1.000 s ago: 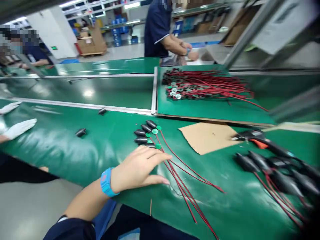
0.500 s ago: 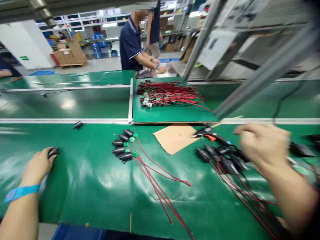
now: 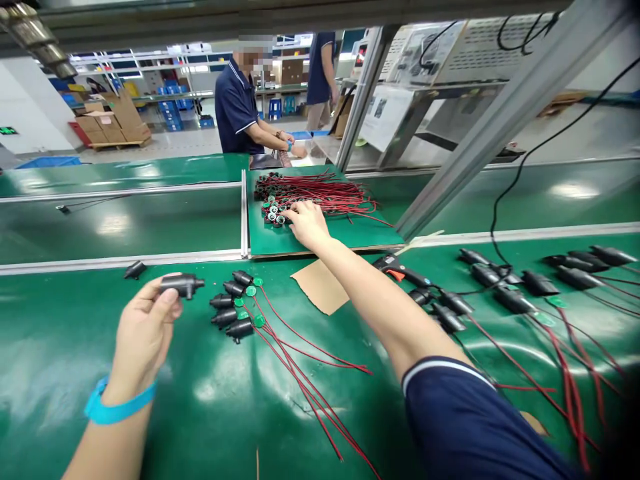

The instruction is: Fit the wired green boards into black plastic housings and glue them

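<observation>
My left hand (image 3: 147, 327) is closed around a black plastic cylindrical housing (image 3: 181, 286) with a narrow nozzle end, held above the green bench. To its right lies a group of similar black housings (image 3: 225, 317) with green round discs (image 3: 259, 321) and red wires at their ends. My right hand (image 3: 309, 225) reaches forward over a raised green board (image 3: 320, 241), its fingers pinched at the pile of small round parts with red wires (image 3: 330, 190). What lies between those fingertips is hidden. Another black housing (image 3: 135, 269) lies alone at the left.
A piece of cardboard (image 3: 320, 287) and a hot glue gun (image 3: 395, 268) lie below my right forearm. More wired black housings (image 3: 515, 299) cover the right side. A metal post (image 3: 475, 113) slants across the right, near a hanging black cable (image 3: 495, 207). A co-worker (image 3: 240, 110) stands beyond.
My left hand has lifted the black housing from the bench and brought it rightwards. My right hand has moved from the right side to the wired pile on the raised board.
</observation>
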Tool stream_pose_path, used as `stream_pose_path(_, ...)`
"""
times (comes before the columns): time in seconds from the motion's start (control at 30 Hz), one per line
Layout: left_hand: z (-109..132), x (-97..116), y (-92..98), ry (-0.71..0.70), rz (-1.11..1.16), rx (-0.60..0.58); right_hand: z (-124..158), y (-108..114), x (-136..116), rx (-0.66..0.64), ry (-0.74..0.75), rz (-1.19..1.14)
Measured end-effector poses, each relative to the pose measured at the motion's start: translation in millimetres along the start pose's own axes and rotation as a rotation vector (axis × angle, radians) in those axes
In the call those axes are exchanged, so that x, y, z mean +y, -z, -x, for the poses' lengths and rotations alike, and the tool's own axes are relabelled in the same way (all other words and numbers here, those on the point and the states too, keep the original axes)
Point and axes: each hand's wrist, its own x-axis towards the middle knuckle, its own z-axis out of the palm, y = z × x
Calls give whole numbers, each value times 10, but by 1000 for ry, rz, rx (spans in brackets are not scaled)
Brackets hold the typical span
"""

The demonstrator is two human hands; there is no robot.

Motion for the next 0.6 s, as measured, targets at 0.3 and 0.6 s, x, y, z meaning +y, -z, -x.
stream_pose_path(0.3,242,-278,-254,321,386,-68,-64,-63,-197,-104,107,-79)
stream_pose_path(0.6,353,-307,-289,302,289,-199,-217,39,-496,-351,97,-106)
